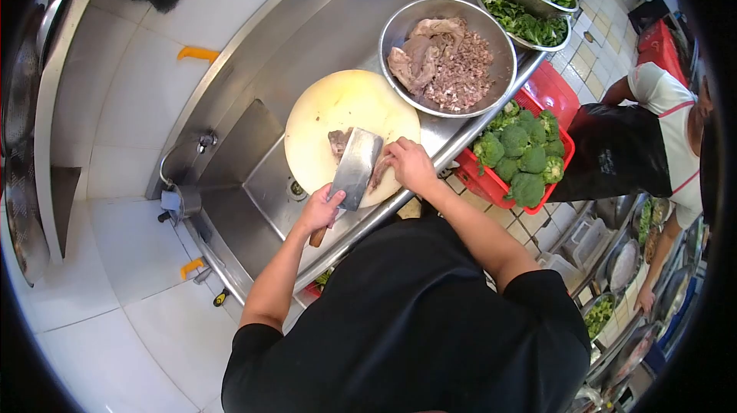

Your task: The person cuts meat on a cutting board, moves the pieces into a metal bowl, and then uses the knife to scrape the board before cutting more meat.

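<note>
One bare left hand [321, 209] grips a broad, brown-handled steel cleaver [358, 170]; the bare right hand [412, 165], fingers bunched, pins a pinkish-brown meat strip [378, 173] at five o'clock on the round cream chopping board [330, 100]. Should the meat slip, the blade could nick fingertips.

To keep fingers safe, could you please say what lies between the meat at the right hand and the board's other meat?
The cleaver, as the head view shows.
</note>
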